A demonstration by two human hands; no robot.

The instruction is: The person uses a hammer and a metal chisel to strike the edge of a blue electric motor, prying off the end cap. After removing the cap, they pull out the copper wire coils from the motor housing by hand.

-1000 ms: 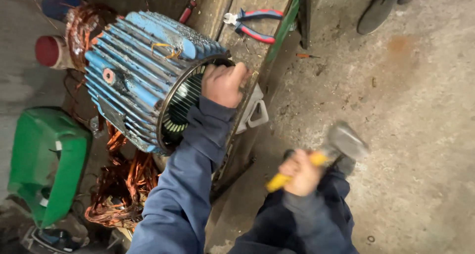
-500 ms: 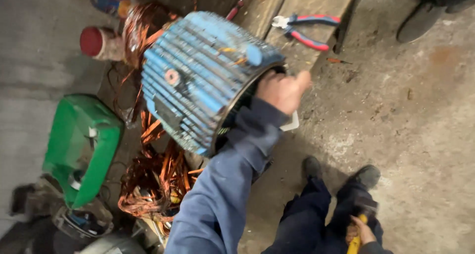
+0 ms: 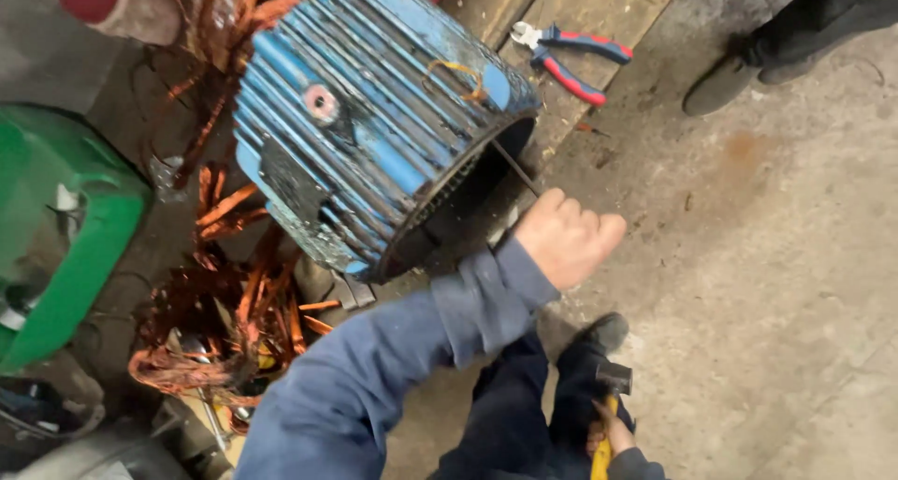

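Left hand [image 3: 569,237] is balled into a fist around a thin dark rod [image 3: 514,168] — from my feed the rod runs up and to the left out of the knuckles, straight into the open mouth of the blue finned motor housing [image 3: 374,115]. So the hand sits just below and to the right of that opening, close but not touching the rim as far as I can see. The housing lies on its side, its long axis tilted from upper left down to lower right, open end facing the fist.

Right hand [image 3: 613,433] is way down at the bottom of the view by the knees, clamped on the yellow handle of a hammer [image 3: 610,400], head pointing up — well apart from the housing, so the left one is clearly nearer.

Further out: tangled copper wire [image 3: 224,321] piled under and left of the housing, a green casing [image 3: 65,237] at the left edge, red-and-blue pliers [image 3: 571,54] on the wooden plank [image 3: 617,3] behind, and somebody else's shoe [image 3: 725,82] top right on the concrete floor [image 3: 795,274].
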